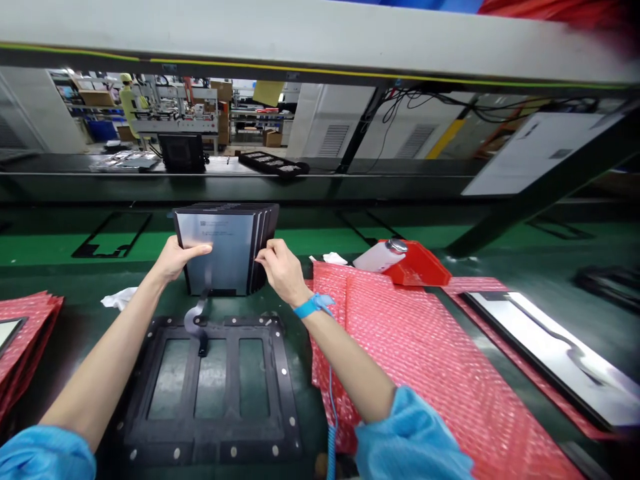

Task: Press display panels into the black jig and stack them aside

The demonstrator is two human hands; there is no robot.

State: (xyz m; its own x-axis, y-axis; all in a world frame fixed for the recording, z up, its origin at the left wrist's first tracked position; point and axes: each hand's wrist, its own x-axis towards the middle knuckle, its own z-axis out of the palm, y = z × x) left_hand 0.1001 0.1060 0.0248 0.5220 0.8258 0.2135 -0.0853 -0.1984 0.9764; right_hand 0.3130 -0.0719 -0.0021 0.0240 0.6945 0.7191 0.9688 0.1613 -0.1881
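A row of thin flat display panels [265, 227] stands upright on the bench. My left hand [173, 259] grips the left edge of the front silver-backed panel [227, 243], thumb lying across its face and fingers hidden behind. At the right edge of that panel my right hand [283, 270] is closed in a pinch; the exact contact is hard to see. A ribbon cable [194, 320] hangs from the front panel's bottom. It reaches down over a black frame [187, 380] with three openings and several round metal dots, lying flat before me.
Pink bubble-wrap sheets [400, 333] lie at right, with a white bottle [377, 257] and red tray [420, 263] behind. Another panel [550, 353] rests farther right. A blue coiled cord [331, 447] runs from my right wristband. An overhead shelf [320, 40] and slanted post [540, 180] bound the space.
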